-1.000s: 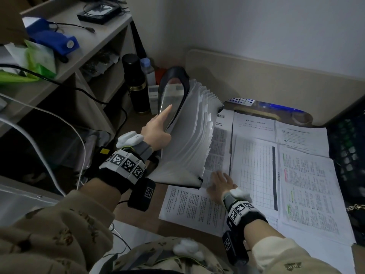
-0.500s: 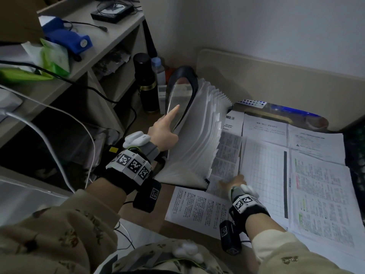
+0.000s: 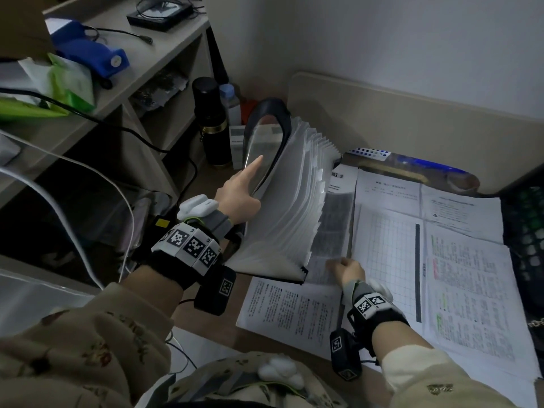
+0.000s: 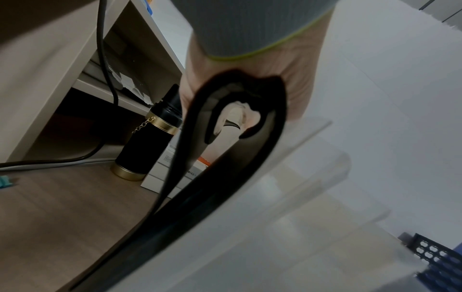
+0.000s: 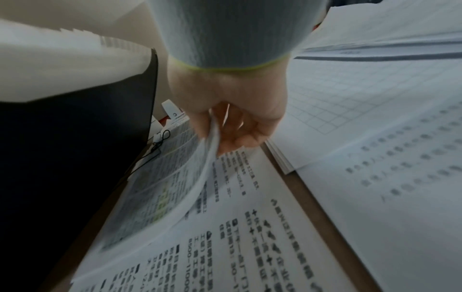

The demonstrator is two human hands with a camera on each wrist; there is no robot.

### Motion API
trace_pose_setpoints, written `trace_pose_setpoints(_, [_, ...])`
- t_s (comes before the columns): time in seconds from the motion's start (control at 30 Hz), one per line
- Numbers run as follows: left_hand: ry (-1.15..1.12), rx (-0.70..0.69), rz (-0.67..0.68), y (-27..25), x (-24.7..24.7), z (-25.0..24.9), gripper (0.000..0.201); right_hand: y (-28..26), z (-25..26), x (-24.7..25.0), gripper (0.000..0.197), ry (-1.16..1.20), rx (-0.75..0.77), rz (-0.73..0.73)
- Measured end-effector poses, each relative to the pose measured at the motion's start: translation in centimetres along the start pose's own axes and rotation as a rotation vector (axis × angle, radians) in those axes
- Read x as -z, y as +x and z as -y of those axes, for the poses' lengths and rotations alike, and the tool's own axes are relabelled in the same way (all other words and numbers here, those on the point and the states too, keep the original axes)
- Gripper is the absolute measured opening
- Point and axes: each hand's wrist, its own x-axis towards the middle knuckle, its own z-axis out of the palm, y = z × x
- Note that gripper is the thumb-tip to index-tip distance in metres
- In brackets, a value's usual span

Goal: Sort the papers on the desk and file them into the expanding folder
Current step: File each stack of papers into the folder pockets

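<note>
A plain white wall (image 3: 382, 39) rises behind the brown wooden desk (image 3: 212, 178); a pale beige open shelving unit (image 3: 141, 92) stands left, in dim light.

Right hand (image 3: 347, 269) now lifts the printed sheet (image 5: 160, 197) (near edge).
</note>
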Motion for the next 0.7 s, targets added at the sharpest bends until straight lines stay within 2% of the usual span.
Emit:
trace_pose_setpoints(0.23, [-0.001,0.014,-0.015,-0.1,0.0,-0.2,0.096,0.6,0.1,1.3,0.020,0.048,0.142,-0.089])
trace_pose_setpoints(0.4, [0.013,0.053,-0.038,0.1,0.0,-0.2,0.095,0.0,-0.1,0.7,0.018,0.047,0.202,-0.028])
trace_pose_setpoints(0.5, [0.023,0.066,-0.051,0.1,-0.2,-0.4,0.095,-0.4,-0.5,0.5,0.028,0.086,0.220,0.020])
trace_pose_setpoints(0.57, [0.029,0.060,-0.052,0.1,-0.3,-0.5,0.095,-0.3,-0.7,1.0,0.027,0.109,0.236,-0.037])
trace_pose_setpoints(0.7, [0.029,0.033,-0.047,-0.1,-0.5,-0.6,0.094,-0.4,-0.1,3.2,0.031,0.200,0.219,-0.279])
